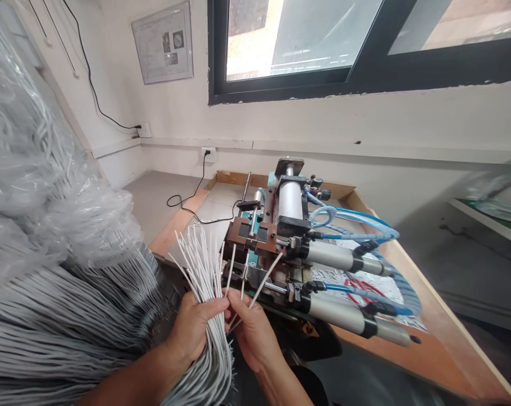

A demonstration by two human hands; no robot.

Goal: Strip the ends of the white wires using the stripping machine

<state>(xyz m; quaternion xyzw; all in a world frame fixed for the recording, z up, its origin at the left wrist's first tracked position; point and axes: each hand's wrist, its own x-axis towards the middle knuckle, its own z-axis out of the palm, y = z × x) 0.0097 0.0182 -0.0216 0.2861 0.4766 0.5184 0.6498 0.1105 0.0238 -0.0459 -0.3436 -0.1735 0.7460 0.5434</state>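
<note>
My left hand (194,327) is closed around a bundle of thin white wires (202,265) whose ends fan upward toward a small pneumatic machine (289,242). My right hand (253,332) pinches a few separate white wires (261,285) between thumb and fingers. Their tips point up at the machine's brown jaw block (255,237). The two hands nearly touch in front of the machine.
A large mass of white wires in clear plastic (48,254) fills the left. The machine sits on a wooden table (441,321) with blue air hoses (365,223) and metal cylinders (348,316). A black cable (191,197) runs to a wall socket (208,153). Above is a window (365,39).
</note>
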